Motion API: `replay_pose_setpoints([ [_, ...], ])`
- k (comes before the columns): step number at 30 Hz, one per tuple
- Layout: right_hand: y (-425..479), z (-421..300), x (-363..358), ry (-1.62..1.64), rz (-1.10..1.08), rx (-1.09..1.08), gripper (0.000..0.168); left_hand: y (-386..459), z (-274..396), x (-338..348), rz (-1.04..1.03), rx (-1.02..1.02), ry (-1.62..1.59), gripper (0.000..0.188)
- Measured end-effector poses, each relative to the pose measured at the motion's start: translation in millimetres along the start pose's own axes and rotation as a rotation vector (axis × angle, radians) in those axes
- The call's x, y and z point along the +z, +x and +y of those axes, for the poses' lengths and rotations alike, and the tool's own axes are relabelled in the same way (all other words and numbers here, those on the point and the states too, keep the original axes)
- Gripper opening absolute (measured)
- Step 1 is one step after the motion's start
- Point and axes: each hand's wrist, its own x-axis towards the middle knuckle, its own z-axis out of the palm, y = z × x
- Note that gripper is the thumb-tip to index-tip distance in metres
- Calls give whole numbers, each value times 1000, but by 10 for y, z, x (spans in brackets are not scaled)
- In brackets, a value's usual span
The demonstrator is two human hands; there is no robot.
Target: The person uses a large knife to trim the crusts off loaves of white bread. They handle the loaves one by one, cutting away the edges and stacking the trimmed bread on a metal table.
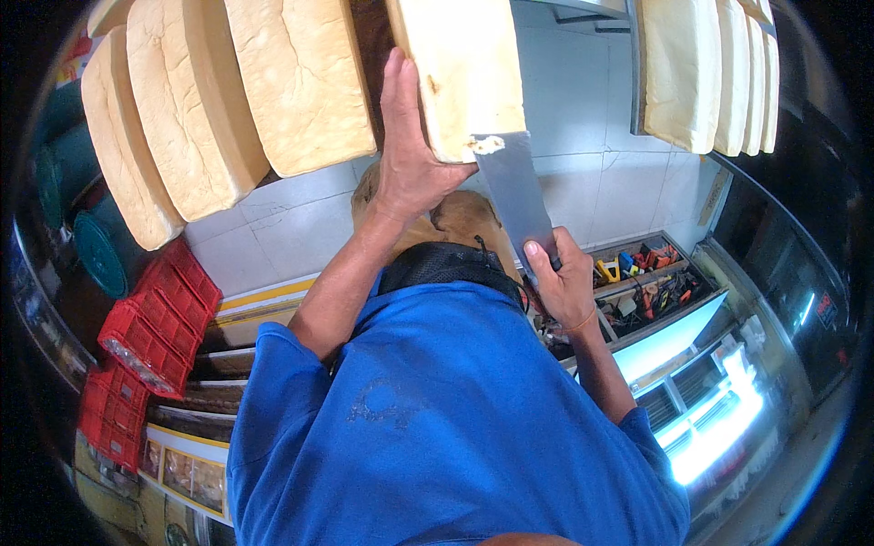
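Observation:
A pale, block-shaped loaf of bread [471,68] extends away from me at the top centre, with a small brown mark on its side. My left hand [413,164] steadies it, fingers along its left side and thumb under its near end. In my right hand [567,283] is a knife with a broad, flat metal blade [509,184]; my thumb presses on the blade near the handle, which the hand mostly hides. The blade's far end touches the loaf's near right corner, where a rough whitish patch shows.
More pale loaves [300,82] stand in a row at left, and others [683,75] at upper right. Red plastic crates [164,314] and a green round container [101,252] are at left. A compartmented box of tools [642,290] lies at right. Pale tiles [573,188] show below the loaves.

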Motion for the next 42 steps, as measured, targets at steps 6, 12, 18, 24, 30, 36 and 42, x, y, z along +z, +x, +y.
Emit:
replay_pose_setpoints([
  [6, 30, -6, 10, 6, -17, 27, 31, 24, 49, -18, 15, -26, 16, 128],
  [12, 49, 28, -21, -5, -34, 42, 31, -3, 4, 5, -1, -4, 13, 126],
  [18, 80, 32, -37, -10, -49, 37, 33, -5, 9, -7, 4, 1, -7, 126],
  [24, 172, -27, -7, -14, -36, -25, 26, -4, 21, -12, 5, -10, -12, 126],
  [30, 196, -33, -6, -35, -60, -10, 25, -1, -1, -11, 12, 2, 1, 124],
  [36, 190, 35, -20, -51, -61, -24, 31, -10, -28, -11, 8, -4, 23, 127],
  [42, 146, 4, 10, 9, -55, -30, 27, -23, -50, -13, 2, 14, 28, 128],
])
